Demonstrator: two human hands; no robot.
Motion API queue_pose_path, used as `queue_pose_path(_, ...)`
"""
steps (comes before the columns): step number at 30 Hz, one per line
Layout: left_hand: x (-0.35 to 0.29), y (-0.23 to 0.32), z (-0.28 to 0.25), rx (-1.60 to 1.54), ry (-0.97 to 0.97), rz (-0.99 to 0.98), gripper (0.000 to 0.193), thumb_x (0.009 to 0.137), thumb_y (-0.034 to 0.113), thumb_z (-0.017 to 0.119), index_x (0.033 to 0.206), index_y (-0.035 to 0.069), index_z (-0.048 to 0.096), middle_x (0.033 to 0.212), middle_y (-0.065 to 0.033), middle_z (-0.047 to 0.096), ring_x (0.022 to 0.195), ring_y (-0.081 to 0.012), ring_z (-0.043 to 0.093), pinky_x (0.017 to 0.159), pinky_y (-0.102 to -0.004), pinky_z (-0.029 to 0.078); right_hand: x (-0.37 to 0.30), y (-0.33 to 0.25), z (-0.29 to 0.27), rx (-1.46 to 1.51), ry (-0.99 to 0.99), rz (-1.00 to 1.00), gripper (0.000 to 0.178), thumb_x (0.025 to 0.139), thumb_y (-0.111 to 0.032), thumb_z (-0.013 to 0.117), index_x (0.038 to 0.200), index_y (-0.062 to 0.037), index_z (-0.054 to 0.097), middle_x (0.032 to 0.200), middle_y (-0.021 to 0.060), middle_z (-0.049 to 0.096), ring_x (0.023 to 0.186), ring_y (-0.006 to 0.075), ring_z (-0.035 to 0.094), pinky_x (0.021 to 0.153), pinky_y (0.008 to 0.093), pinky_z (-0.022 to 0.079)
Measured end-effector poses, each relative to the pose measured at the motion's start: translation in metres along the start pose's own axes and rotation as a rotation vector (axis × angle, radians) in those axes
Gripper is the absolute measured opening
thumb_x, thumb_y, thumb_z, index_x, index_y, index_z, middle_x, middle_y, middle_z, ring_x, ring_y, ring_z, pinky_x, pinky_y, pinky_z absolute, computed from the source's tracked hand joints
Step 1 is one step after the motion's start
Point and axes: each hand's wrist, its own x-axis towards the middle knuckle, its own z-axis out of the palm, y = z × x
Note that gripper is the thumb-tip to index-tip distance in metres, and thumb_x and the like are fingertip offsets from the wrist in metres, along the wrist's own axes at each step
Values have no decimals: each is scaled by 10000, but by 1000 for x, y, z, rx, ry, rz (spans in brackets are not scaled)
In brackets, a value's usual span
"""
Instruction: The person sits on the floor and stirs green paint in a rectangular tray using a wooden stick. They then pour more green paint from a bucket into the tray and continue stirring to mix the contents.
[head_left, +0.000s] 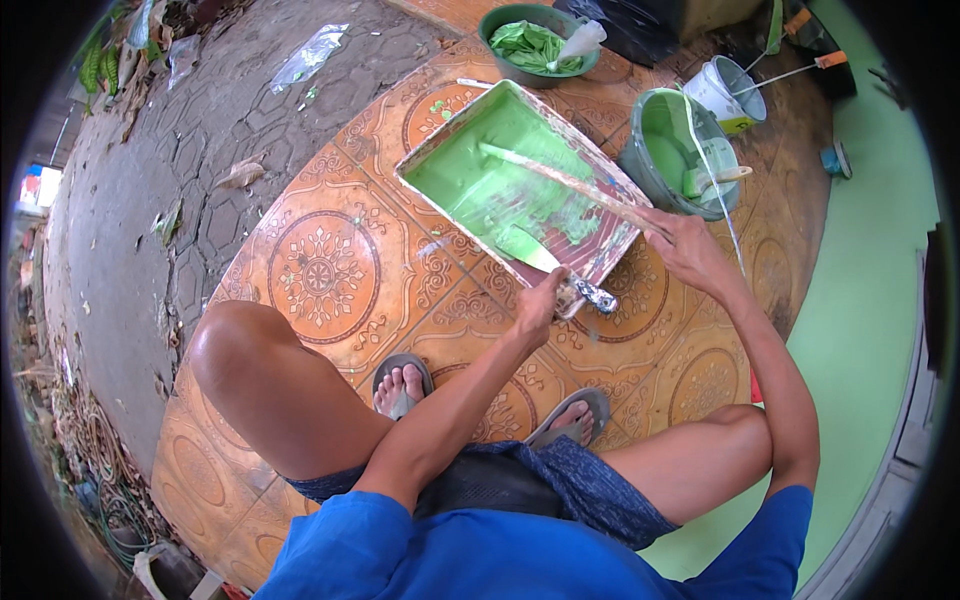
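**On the Patterned Tiles (325, 265), a Paint Tray (597, 243) Is Lying Wet and Loaded**

The tray is resting ahead of the person, holding a broad spread of green paint (465, 165). Its walls are looking stiff; the shell is probably light, but the loose paint is likely adding weight and threatening to slosh. Opposite rims, kept level, are offering the surest hold (the smeared edges are probably staying slick).

The wooden stick (565, 178) is slanting across the tray, its far end over the paint. The right hand (685, 248) is curling around its near end, fingers closed. The stick is seeming light and rigid, and that end is giving the cleaner grip.

The flat tool (532, 252) is lying at the tray's near corner, its green end inside and its handle (597, 294) jutting outside. The left hand (540, 305) is bending its fingers there; I cannot tell whether it is pinching tool, rim or both. The tool is probably feeling light; its handle is the place for holding.
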Motion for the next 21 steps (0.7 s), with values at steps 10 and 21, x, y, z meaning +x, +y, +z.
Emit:
queue_pose_path(10, -6, 3, 2, 5, -7, -5, 440, 796, 353, 743, 1002, -24, 646, 860, -84, 670, 658, -150, 649, 573, -283, 531, 3, 0, 7, -24, 21, -21, 394, 888, -145, 551, 1272, -54, 566, 917, 297, 629, 807, 441, 611, 760, 438, 487)
queue_pose_path(21, 6, -4, 0, -26, -2, 1, 432, 811, 316, 725, 1035, -38, 619, 882, -94, 671, 692, -155, 660, 597, -284, 542, -1, -21, 6, -56, -86, -76, 383, 892, -125, 554, 1270, -73, 574, 920, 276, 636, 771, 421, 616, 726, 438, 484)
